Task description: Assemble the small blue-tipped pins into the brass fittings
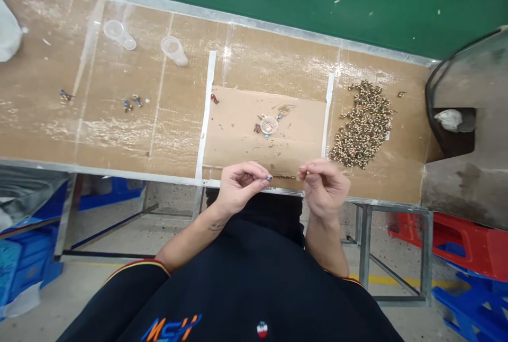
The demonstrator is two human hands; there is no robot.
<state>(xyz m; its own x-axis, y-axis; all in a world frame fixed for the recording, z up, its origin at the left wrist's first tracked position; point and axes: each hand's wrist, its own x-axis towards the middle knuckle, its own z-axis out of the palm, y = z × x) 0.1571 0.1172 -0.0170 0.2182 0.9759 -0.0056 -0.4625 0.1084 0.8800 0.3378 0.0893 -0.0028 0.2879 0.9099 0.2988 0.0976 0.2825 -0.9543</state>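
Observation:
Over the table's front edge, my left hand [241, 188] pinches a small blue piece [269, 178] between thumb and fingertips. My right hand [327, 188] is also closed in a pinch, to the right of it; a tiny pale bit shows at the fingertips, too small to name. The hands are apart. Beyond them a small clear cup [269, 126] stands on a cardboard sheet [234, 143]. Small blue and brown pieces lie against the cup, and a reddish-brown piece [215, 99] lies at the sheet's upper left.
To the right lies a large pile of small brown-and-gold pieces [363, 125]. Two clear plastic cups [173, 50] and a few small blue-brown figures [127, 105] are on the left. A grey metal surface [472, 172] borders the table's right end, with a red stool [456, 241] below.

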